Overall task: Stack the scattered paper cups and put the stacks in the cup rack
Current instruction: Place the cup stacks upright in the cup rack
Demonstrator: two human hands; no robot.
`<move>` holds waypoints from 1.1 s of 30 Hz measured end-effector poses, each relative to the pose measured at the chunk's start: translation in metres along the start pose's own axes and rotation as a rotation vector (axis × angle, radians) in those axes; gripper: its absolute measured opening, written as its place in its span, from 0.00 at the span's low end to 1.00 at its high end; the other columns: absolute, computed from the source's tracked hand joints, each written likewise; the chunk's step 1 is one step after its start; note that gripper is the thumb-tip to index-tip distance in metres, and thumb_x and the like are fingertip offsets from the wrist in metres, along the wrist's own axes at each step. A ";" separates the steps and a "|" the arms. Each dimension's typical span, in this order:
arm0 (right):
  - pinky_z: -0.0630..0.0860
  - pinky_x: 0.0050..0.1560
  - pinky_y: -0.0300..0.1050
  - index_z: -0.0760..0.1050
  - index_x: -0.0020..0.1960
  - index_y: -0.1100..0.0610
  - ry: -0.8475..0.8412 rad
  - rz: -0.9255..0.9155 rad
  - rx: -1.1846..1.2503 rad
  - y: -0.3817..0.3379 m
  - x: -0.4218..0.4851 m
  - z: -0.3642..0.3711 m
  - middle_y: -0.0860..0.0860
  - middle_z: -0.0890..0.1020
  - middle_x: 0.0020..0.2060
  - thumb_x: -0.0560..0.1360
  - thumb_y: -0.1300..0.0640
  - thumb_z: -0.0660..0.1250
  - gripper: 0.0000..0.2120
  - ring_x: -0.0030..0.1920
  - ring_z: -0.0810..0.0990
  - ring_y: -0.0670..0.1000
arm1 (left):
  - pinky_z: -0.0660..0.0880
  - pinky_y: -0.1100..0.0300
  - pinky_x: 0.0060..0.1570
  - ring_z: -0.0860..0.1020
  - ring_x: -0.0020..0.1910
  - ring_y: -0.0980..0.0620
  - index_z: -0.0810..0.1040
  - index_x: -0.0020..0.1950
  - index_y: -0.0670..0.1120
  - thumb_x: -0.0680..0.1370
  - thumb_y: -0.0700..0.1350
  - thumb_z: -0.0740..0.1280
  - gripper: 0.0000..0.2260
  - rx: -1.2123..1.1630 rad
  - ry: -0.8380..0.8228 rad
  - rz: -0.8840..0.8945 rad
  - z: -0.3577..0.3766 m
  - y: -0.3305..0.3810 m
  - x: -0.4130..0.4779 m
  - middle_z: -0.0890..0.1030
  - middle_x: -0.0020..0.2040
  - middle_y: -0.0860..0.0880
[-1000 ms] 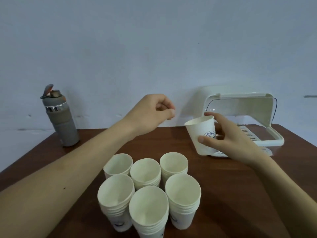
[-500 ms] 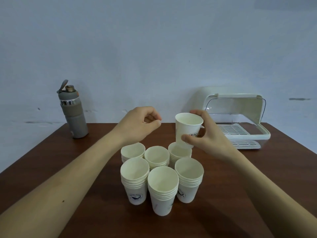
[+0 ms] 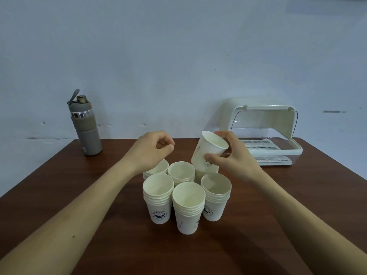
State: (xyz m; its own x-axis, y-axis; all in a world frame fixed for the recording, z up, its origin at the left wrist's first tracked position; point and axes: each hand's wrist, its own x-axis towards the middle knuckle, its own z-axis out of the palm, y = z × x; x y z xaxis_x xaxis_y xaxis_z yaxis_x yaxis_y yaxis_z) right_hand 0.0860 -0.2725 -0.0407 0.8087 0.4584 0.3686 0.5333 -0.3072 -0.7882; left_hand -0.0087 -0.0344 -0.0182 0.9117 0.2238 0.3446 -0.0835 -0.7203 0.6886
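Several stacks of white paper cups (image 3: pixel 188 205) stand clustered in two rows at the middle of the brown table (image 3: pixel 59 195). My right hand (image 3: pixel 232 157) grips a single white paper cup (image 3: pixel 209 150), tilted, just above the back right stack (image 3: pixel 198 175). My left hand (image 3: pixel 153 151) hovers above the back left stack (image 3: pixel 158 169) with its fingers curled and nothing in it. The white cup rack (image 3: pixel 264 133) sits at the back right with its lid raised and its slatted tray bare.
A grey water bottle (image 3: pixel 84 124) with its cap flipped up stands at the table's back left corner. A pale wall rises right behind the table.
My right hand has brought the single cup from in front of the rack leftward and down over the back right stack, tilting it. My left hand dropped lower toward the stacks.
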 end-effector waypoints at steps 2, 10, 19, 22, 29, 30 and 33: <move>0.81 0.54 0.51 0.70 0.65 0.46 -0.028 -0.015 -0.018 -0.005 0.004 0.008 0.43 0.81 0.53 0.63 0.44 0.77 0.33 0.48 0.84 0.44 | 0.76 0.62 0.52 0.82 0.50 0.55 0.82 0.50 0.49 0.79 0.43 0.69 0.03 0.005 0.023 -0.009 -0.004 -0.004 0.000 0.84 0.48 0.55; 0.75 0.46 0.42 0.68 0.68 0.49 0.020 0.010 -0.213 -0.001 0.017 0.004 0.46 0.81 0.51 0.66 0.47 0.76 0.34 0.46 0.80 0.44 | 0.77 0.57 0.55 0.82 0.50 0.56 0.82 0.48 0.52 0.79 0.44 0.68 0.04 0.039 0.038 -0.028 -0.023 -0.019 -0.004 0.84 0.48 0.55; 0.75 0.56 0.40 0.72 0.69 0.53 -0.169 0.063 -0.297 0.014 0.012 0.002 0.44 0.78 0.59 0.70 0.43 0.76 0.32 0.57 0.79 0.45 | 0.76 0.58 0.56 0.81 0.52 0.56 0.82 0.53 0.50 0.79 0.45 0.69 0.05 0.057 -0.055 -0.065 -0.008 -0.024 0.001 0.83 0.49 0.55; 0.77 0.56 0.41 0.75 0.65 0.54 -0.151 0.060 -0.265 0.016 0.012 0.000 0.46 0.80 0.56 0.75 0.44 0.72 0.22 0.55 0.80 0.45 | 0.76 0.56 0.60 0.80 0.56 0.56 0.81 0.58 0.50 0.79 0.45 0.68 0.08 0.073 -0.091 -0.084 -0.008 -0.031 0.002 0.83 0.55 0.55; 0.75 0.57 0.48 0.84 0.48 0.56 -0.164 0.026 -0.344 0.022 0.018 0.003 0.48 0.82 0.56 0.80 0.50 0.65 0.12 0.54 0.80 0.48 | 0.71 0.63 0.59 0.78 0.59 0.54 0.77 0.67 0.46 0.80 0.42 0.65 0.15 0.193 -0.134 -0.122 -0.007 -0.046 0.002 0.81 0.62 0.51; 0.75 0.59 0.49 0.84 0.48 0.57 -0.183 0.043 -0.347 0.021 0.018 0.003 0.48 0.81 0.57 0.81 0.51 0.64 0.13 0.55 0.80 0.49 | 0.71 0.62 0.61 0.78 0.60 0.54 0.77 0.68 0.47 0.80 0.42 0.65 0.15 0.196 -0.142 -0.133 -0.007 -0.048 0.002 0.81 0.62 0.51; 0.75 0.57 0.51 0.84 0.51 0.60 -0.269 0.108 -0.375 0.020 0.017 0.004 0.52 0.83 0.54 0.83 0.54 0.61 0.15 0.53 0.81 0.53 | 0.74 0.58 0.60 0.79 0.59 0.52 0.77 0.68 0.48 0.80 0.44 0.64 0.16 0.201 -0.172 -0.195 -0.007 -0.053 0.005 0.82 0.60 0.51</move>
State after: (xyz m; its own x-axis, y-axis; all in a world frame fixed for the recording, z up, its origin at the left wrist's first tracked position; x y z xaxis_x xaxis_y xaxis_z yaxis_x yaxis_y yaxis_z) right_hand 0.1093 -0.2669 -0.0520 0.7981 0.5916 0.1145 0.5423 -0.6223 -0.5645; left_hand -0.0025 0.0088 -0.0485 0.9587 0.2686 0.0938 0.1649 -0.7935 0.5858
